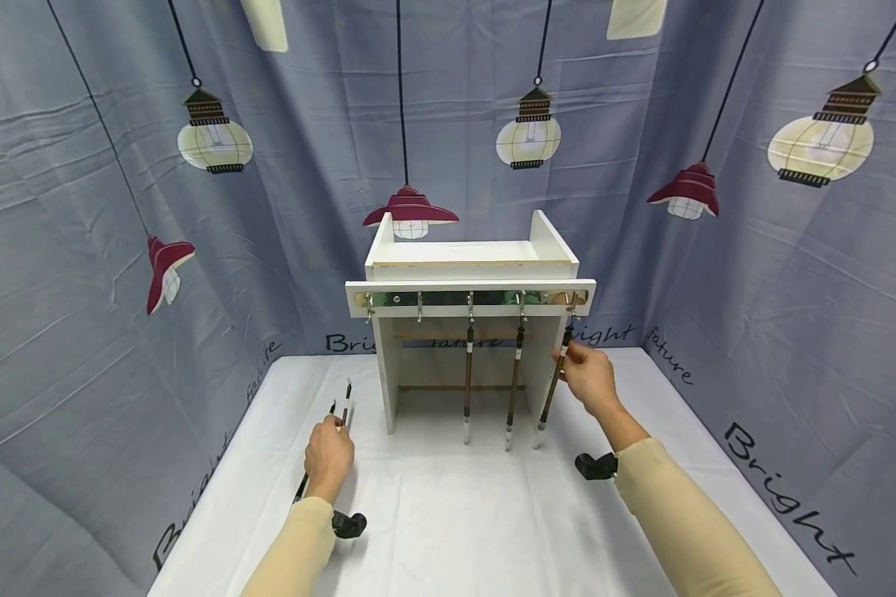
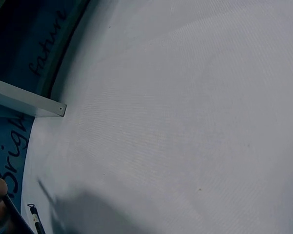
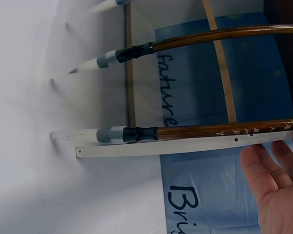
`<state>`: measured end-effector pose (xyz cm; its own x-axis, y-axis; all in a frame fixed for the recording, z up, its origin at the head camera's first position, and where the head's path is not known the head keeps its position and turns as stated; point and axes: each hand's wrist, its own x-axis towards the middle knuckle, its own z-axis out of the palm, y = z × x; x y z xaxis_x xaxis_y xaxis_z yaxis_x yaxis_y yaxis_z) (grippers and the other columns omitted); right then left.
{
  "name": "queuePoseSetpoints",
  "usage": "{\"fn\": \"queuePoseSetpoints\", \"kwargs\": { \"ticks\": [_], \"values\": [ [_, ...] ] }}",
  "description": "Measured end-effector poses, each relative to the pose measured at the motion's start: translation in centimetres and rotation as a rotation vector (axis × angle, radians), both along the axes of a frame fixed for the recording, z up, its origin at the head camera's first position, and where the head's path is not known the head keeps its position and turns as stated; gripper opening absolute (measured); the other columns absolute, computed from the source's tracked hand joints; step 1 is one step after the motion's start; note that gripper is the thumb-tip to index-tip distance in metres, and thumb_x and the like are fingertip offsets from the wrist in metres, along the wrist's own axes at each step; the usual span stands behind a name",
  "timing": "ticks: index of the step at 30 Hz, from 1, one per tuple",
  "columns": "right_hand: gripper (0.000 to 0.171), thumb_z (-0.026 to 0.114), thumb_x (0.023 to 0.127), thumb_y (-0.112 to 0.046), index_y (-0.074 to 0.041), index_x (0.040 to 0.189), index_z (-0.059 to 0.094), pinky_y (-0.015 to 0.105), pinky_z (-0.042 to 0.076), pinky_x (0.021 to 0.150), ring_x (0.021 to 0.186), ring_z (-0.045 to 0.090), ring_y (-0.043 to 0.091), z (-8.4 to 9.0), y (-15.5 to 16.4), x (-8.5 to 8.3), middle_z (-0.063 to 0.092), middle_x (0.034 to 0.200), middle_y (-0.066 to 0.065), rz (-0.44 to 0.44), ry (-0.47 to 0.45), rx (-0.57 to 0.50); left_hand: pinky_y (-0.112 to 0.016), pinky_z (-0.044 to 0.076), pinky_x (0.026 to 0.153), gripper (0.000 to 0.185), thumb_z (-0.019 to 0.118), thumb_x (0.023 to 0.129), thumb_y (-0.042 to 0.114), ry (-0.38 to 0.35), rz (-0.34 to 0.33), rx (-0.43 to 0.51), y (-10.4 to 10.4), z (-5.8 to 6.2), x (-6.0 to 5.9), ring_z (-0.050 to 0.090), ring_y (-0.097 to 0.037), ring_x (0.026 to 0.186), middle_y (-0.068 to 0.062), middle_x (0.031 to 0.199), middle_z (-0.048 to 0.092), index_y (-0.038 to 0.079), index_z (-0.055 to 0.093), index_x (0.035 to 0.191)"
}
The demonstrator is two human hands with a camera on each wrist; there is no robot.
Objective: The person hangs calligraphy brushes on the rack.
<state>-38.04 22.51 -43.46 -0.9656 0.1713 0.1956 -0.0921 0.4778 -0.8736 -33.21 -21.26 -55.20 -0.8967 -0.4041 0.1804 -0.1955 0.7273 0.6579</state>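
Note:
Three brown-handled calligraphy brushes hang tip down from hooks on a white wooden rack (image 1: 386, 373). My right hand (image 1: 592, 377) pinches the upper handle of the rightmost calligraphy brush (image 1: 549, 396), which hangs at a slant below its hook. In the right wrist view this brush (image 3: 185, 132) shows a pale bristle tip, and several fingers (image 3: 259, 170) extend beside the rack's side panel. Over the table at left, my left hand (image 1: 329, 456) grips a dark, slender brush (image 1: 301, 487). A second looped brush end (image 1: 347, 398) shows beside it, its lower part hidden by the hand.
Two more calligraphy brushes, the middle one (image 1: 468, 373) and its neighbour (image 1: 517, 373), hang left of the held one. Two hooks at the rack's left bear nothing. A white cloth covers the table (image 1: 448, 531); a patterned grey-blue curtain (image 1: 306, 207) surrounds it.

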Motion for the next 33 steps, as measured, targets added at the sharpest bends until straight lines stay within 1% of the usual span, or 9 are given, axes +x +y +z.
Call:
{"fn": "queuePoseSetpoints", "kwargs": {
  "ticks": [5, 10, 15, 19, 25, 30, 33],
  "values": [
    [0.046, 0.060, 0.106, -0.022, 0.002, 0.144, 0.057, 0.040, 0.058, 0.091, 0.117, 0.069, 0.042, 0.0, 0.0, 0.1, 0.063, 0.137, 0.028, -0.004, -0.001, 0.008, -0.057, 0.052, 0.069, 0.025, 0.056, 0.103, 0.018, 0.037, 0.000, 0.000, 0.3, 0.8, -0.1, 0.067, -0.047, 0.095, -0.022, 0.107, 0.066, 0.004, 0.065, 0.121],
    [0.046, 0.059, 0.106, -0.022, 0.003, 0.145, 0.056, 0.041, 0.058, 0.091, 0.115, 0.070, 0.043, 0.1, 0.1, 0.2, 0.062, 0.137, 0.029, -0.003, 0.002, 0.024, -0.057, 0.052, 0.068, 0.024, 0.057, 0.103, 0.018, 0.070, 0.003, 0.006, 0.6, 1.6, -0.1, 0.068, -0.047, 0.093, -0.022, 0.108, 0.067, 0.005, 0.066, 0.122],
    [0.045, 0.060, 0.106, -0.022, 0.003, 0.144, 0.057, 0.042, 0.058, 0.092, 0.115, 0.070, 0.042, 0.3, 0.1, 0.1, 0.063, 0.137, 0.028, -0.008, -0.003, 0.022, -0.058, 0.052, 0.071, 0.024, 0.056, 0.104, 0.019, 0.081, 0.002, 0.008, 0.8, 2.3, 0.0, 0.067, -0.046, 0.095, -0.022, 0.109, 0.067, 0.005, 0.065, 0.122],
    [0.044, 0.060, 0.106, -0.023, 0.002, 0.142, 0.059, 0.044, 0.058, 0.093, 0.115, 0.070, 0.043, 0.4, 0.1, 0.0, 0.064, 0.136, 0.027, -0.020, -0.018, 0.033, -0.057, 0.052, 0.071, 0.025, 0.056, 0.105, 0.020, 0.083, -0.010, 0.011, 0.9, 2.5, 0.0, 0.067, -0.045, 0.095, -0.022, 0.110, 0.067, 0.005, 0.064, 0.124],
    [0.046, 0.060, 0.106, -0.023, 0.002, 0.144, 0.057, 0.042, 0.058, 0.092, 0.115, 0.069, 0.042, 0.2, 0.0, -0.1, 0.063, 0.137, 0.028, -0.019, -0.023, 0.027, -0.056, 0.052, 0.069, 0.025, 0.057, 0.104, 0.018, 0.118, -0.005, 0.010, 1.0, 2.8, 0.2, 0.067, -0.043, 0.091, -0.022, 0.107, 0.068, 0.004, 0.064, 0.123],
    [0.044, 0.059, 0.106, -0.018, 0.002, 0.145, 0.056, 0.039, 0.058, 0.091, 0.117, 0.069, 0.042, 0.1, -0.2, -0.1, 0.063, 0.137, 0.028, -0.011, -0.011, 0.009, -0.051, 0.051, 0.066, 0.026, 0.056, 0.104, 0.017, 0.160, -0.028, 0.013, 1.2, 3.1, 0.4, 0.067, -0.038, 0.085, -0.021, 0.101, 0.068, 0.001, 0.064, 0.123],
    [0.043, 0.058, 0.107, -0.017, 0.002, 0.145, 0.057, 0.039, 0.058, 0.091, 0.117, 0.069, 0.042, 0.0, -0.3, -0.1, 0.063, 0.137, 0.028, -0.009, -0.010, 0.007, -0.047, 0.050, 0.063, 0.026, 0.055, 0.105, 0.017, 0.166, -0.042, 0.015, 1.3, 3.4, 0.6, 0.066, -0.034, 0.082, -0.019, 0.099, 0.067, 0.000, 0.063, 0.124]
  ]
}}
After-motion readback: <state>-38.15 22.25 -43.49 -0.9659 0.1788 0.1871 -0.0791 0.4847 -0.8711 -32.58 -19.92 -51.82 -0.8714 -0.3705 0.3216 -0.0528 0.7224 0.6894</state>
